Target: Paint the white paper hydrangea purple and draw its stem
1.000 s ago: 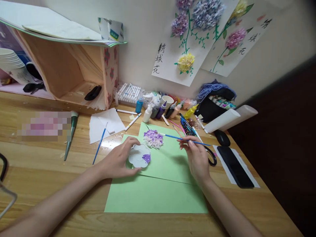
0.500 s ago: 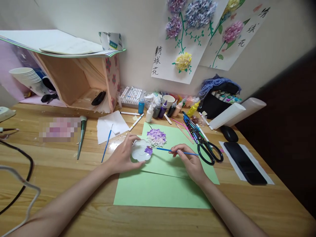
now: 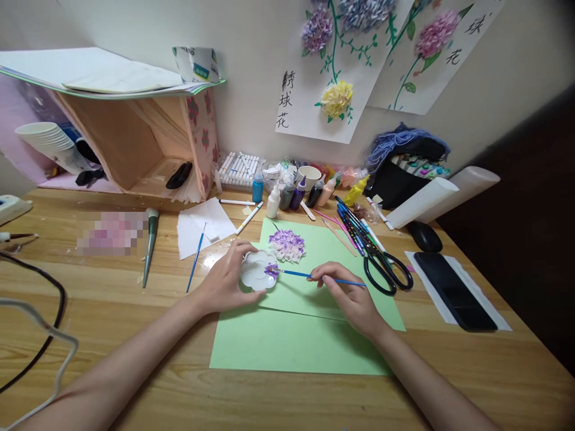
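My left hand is closed round the edge of a white flower-shaped paint palette, thumb in front and fingers behind. Purple paint lies in the palette's right-hand well. Between thumb and fingers, my right hand pinches a blue paintbrush, its bristles down in that purple paint. Just behind the palette, a textured purple-and-white flower sits on green paper. Both hands are over the green paper.
Several paint bottles and a white cup stand behind the paper. On the right lie black-handled scissors, pens and a phone. A second blue brush and a larger brush lie left. Cables cross the left edge.
The brush tip has shifted slightly down and left into the purple paint, which looks more spread out. My left hand still grips the palette. The whole view has shifted a little.
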Available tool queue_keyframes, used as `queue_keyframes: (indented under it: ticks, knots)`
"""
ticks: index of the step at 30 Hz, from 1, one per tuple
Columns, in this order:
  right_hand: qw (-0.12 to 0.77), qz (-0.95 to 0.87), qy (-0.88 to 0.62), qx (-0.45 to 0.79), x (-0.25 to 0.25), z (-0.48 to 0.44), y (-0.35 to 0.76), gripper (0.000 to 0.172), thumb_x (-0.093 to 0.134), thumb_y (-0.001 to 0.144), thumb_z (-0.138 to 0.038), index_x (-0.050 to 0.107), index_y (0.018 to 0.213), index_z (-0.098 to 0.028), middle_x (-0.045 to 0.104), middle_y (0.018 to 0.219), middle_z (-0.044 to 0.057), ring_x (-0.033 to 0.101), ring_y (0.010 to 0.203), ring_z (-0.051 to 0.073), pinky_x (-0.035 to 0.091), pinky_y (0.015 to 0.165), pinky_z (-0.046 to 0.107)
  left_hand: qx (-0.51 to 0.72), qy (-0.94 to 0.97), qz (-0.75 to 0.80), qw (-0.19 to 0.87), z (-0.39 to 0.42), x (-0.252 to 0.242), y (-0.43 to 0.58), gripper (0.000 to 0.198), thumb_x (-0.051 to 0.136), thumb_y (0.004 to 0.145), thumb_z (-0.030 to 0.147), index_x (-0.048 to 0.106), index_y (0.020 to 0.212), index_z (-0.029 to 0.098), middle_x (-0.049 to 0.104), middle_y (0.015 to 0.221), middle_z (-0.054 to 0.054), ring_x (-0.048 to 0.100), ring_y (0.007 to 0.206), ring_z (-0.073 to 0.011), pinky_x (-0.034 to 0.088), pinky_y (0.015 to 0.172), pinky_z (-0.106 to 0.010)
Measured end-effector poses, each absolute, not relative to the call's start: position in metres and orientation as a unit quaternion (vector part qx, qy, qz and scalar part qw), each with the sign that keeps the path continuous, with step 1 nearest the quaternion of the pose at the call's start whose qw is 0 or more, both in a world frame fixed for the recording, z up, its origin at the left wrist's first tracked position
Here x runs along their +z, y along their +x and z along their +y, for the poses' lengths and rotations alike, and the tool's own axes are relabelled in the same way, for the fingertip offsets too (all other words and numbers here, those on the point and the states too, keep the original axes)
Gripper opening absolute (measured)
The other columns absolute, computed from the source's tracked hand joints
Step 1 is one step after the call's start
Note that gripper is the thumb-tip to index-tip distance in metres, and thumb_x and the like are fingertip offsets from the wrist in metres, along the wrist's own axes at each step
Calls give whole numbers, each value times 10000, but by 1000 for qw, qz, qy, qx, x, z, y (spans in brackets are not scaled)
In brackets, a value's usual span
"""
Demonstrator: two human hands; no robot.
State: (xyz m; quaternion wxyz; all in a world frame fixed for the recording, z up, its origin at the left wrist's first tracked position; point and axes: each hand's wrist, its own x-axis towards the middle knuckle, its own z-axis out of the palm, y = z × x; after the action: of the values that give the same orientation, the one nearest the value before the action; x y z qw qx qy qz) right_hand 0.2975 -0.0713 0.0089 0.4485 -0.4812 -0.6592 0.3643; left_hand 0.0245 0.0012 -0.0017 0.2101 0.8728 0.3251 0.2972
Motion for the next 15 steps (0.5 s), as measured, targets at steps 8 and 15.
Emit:
queue_keyframes:
  ticks: [8, 15]
  knots:
    - [427, -690, -477, 338, 11, -76, 295, 168, 475, 962, -256, 643, 976, -259, 658, 955, 28, 612, 877, 157, 478, 778, 285, 320, 872, 308, 207, 2, -3, 25, 672, 741, 729, 310, 305, 1235, 236, 448, 1172, -114, 501, 1117, -283, 489, 897, -443]
    - [428, -690, -477, 335, 12, -78, 294, 170, 477, 959, -260, 646, 973, -254, 662, 951, 38, 619, 873, 170, 484, 772, 303, 328, 874, 303, 192, 1, -2, 24, 650, 736, 740, 288, 320, 1236, 238, 456, 1190, -120, 505, 1140, -291, 485, 913, -465]
